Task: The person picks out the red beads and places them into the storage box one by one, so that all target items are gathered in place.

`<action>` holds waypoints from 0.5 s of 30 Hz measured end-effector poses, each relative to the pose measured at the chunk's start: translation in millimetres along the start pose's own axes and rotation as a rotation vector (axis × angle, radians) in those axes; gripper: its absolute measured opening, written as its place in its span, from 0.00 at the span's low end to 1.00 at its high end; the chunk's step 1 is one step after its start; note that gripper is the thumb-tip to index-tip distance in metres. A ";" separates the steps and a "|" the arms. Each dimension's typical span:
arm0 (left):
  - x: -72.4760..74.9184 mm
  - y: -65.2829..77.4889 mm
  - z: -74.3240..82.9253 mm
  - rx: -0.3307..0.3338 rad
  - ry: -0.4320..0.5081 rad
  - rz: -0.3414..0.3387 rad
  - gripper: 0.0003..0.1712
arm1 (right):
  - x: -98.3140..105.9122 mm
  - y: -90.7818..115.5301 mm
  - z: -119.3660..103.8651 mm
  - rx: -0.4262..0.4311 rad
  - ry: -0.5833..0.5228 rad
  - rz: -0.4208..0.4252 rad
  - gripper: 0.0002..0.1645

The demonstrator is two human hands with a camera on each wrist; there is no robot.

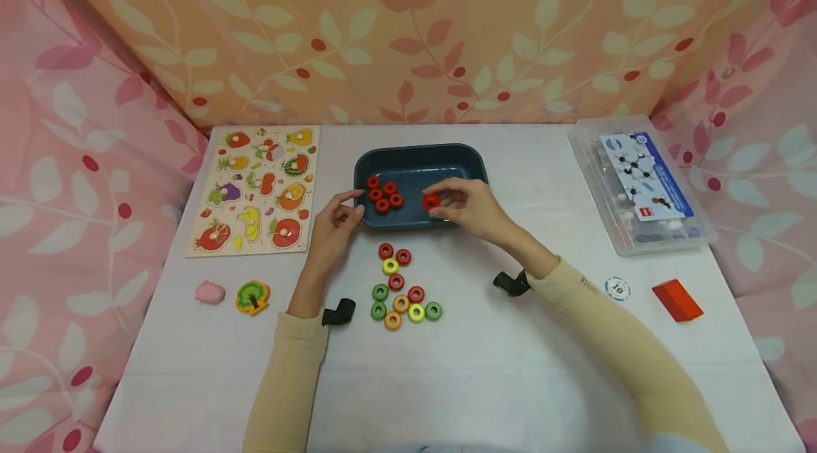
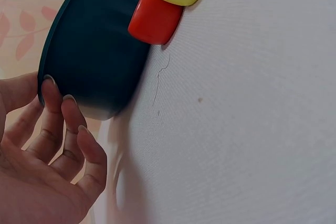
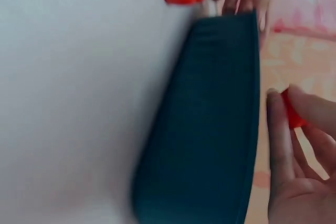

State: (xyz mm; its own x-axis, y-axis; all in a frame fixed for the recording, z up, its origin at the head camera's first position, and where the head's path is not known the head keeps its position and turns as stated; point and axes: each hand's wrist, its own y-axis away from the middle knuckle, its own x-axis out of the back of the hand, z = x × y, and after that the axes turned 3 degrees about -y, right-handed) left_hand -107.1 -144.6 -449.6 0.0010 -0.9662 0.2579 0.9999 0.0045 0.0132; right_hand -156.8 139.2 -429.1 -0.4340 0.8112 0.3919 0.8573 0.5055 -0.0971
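A dark blue tray (image 1: 421, 226) stands at the table's back middle. My left hand (image 1: 333, 226) is at its left end, fingers curled at the rim; in the left wrist view the fingertips (image 2: 49, 81) meet the tray wall (image 2: 94, 51). Over the tray's right part, my right hand (image 1: 469, 208) pinches a red ring (image 1: 431, 202) between thumb and fingers, also visible as a red ring (image 3: 293, 111) in the right wrist view. Several red rings (image 1: 375, 194) lie inside the tray at left. In front of it are loose red, yellow (image 1: 416, 312), green (image 1: 379, 292) and orange rings (image 1: 392, 320).
To the left lie a fruit puzzle board (image 1: 255, 191), a pink pig figure (image 1: 209, 292) and a tree piece (image 1: 253, 297). On the right are a clear plastic case (image 1: 638, 183), a white chip (image 1: 617, 288) and a red block (image 1: 677, 300). Patterned curtains surround the table.
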 end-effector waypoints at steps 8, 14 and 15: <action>-0.3 -0.9 1.1 -0.013 -0.005 0.000 0.22 | -7.0 -41.1 15.9 -0.082 0.211 0.006 0.19; -0.5 -0.7 1.2 0.010 -0.011 0.002 0.22 | -20.9 -62.0 26.6 -0.139 0.268 -0.025 0.18; -0.5 -0.6 1.0 0.015 -0.012 0.002 0.22 | -23.0 -64.6 27.5 -0.147 0.266 -0.031 0.17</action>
State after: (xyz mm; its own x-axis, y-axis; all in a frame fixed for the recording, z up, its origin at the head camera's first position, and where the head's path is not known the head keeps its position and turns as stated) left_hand -107.7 -143.9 -448.7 0.0029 -0.9629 0.2697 0.9996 0.0107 0.0275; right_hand -209.9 96.0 -456.9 -0.3891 0.6812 0.6201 0.8843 0.4648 0.0442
